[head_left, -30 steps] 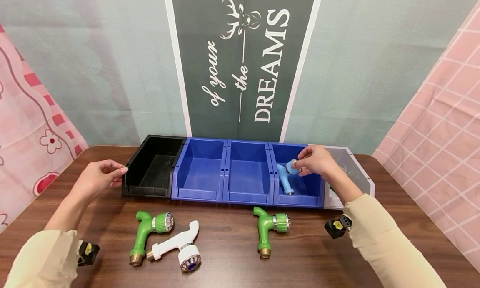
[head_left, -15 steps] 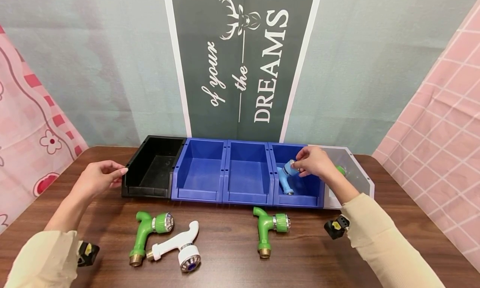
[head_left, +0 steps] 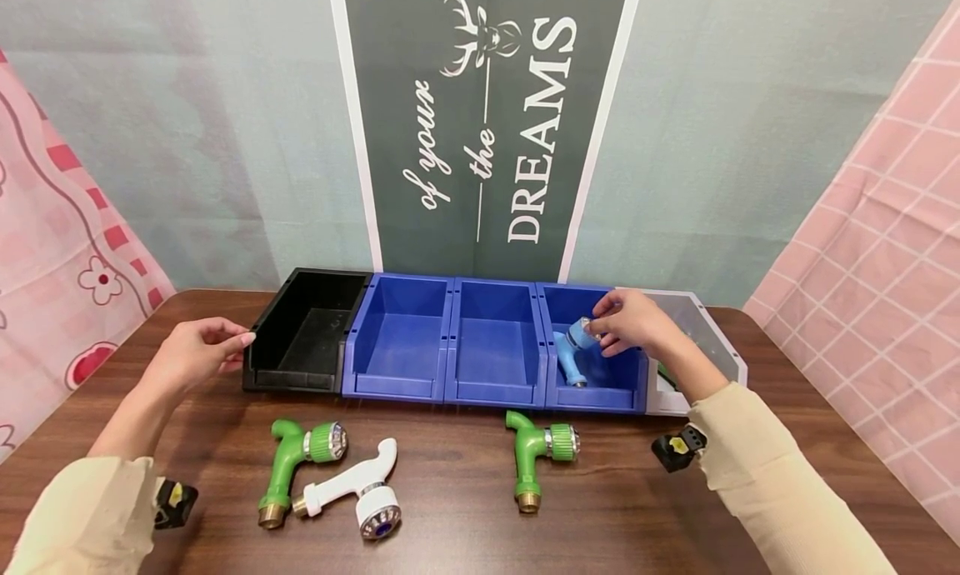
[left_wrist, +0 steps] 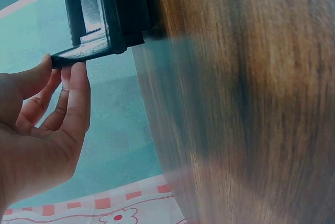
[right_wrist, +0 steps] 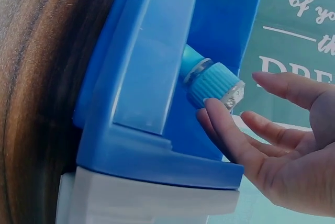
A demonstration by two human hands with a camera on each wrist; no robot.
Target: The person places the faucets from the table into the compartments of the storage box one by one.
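Since the earlier frame, only a slight outward shift of the cream right sleeve (head_left: 765, 475), with nearly the same pose in the left-hand grip (head_left: 193, 354) and right-hand grip (head_left: 630, 321). In the head view, left-hand grip pinching the side rim of the low-fronted black plastic bin (head_left: 295, 382); right-hand grip over the rightmost blue plastic bin (head_left: 596, 400), at the handle of the light-blue plastic faucet (head_left: 567, 358), tilted inside that bin, threaded end toward the front lip. To its left, two more blue plastic bins (head_left: 400, 387); to its right, a pale grey plastic bin (head_left: 667, 403), partly behind the forearm. On the brown wood-grain worktop (head_left: 450, 492), a green faucet (head_left: 286, 465) close beside a white faucet (head_left: 350, 481), and a second green faucet (head_left: 528, 454) well apart. In the left wrist view, thumb and fingertips narrowed on the black rim. In the right wrist view, fingers loosely spread, thumb clear of the faucet's cap, one fingertip overlapping the ribbed handle; cannot tell whether touching.
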